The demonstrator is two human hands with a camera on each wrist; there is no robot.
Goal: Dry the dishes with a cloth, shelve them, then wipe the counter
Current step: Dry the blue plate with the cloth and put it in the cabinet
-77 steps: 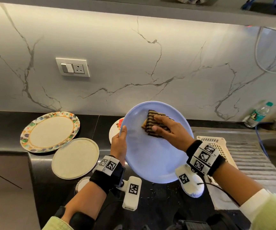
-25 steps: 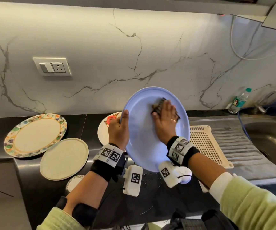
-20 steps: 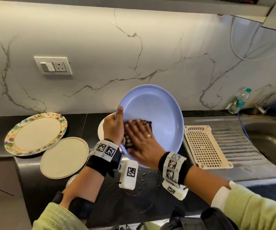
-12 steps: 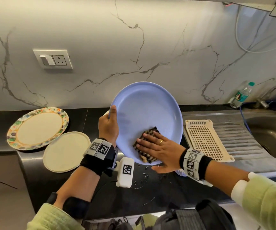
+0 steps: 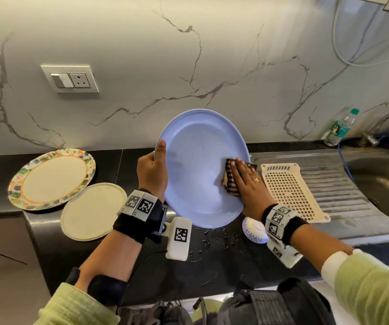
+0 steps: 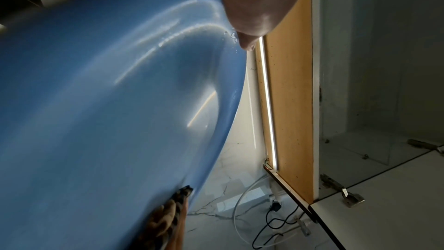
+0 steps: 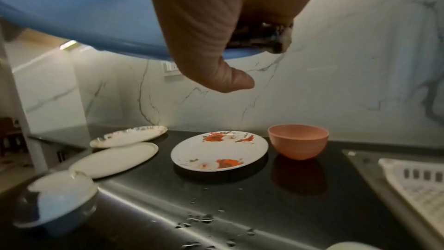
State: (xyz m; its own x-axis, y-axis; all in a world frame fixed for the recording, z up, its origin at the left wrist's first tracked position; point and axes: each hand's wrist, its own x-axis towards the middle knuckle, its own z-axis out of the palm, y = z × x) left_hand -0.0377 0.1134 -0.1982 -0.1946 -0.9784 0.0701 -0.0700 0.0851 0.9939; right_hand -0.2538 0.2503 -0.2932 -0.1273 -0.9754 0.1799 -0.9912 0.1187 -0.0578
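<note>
A large blue plate (image 5: 195,170) is held tilted above the black counter (image 5: 207,261). My left hand (image 5: 152,174) grips its left rim, thumb on the front face. My right hand (image 5: 247,186) presses a brown striped cloth (image 5: 228,181) flat against the plate's right rim with straight fingers. In the left wrist view the plate (image 6: 96,121) fills the frame, with the cloth (image 6: 168,221) at its lower edge. In the right wrist view the cloth (image 7: 264,39) is squeezed between my palm and the plate (image 7: 72,10).
A floral-rimmed plate (image 5: 50,179) and a cream plate (image 5: 92,211) lie at the left. A red-flowered plate (image 7: 218,150) and a pink bowl (image 7: 298,143) sit under the blue plate. An upturned white bowl (image 5: 253,231), water drops (image 5: 214,242), a perforated tray (image 5: 289,188) and the sink (image 5: 383,184) are at the right.
My right hand slid the cloth from the plate's lower part up to its right rim. The left hand kept its grip on the left rim.
</note>
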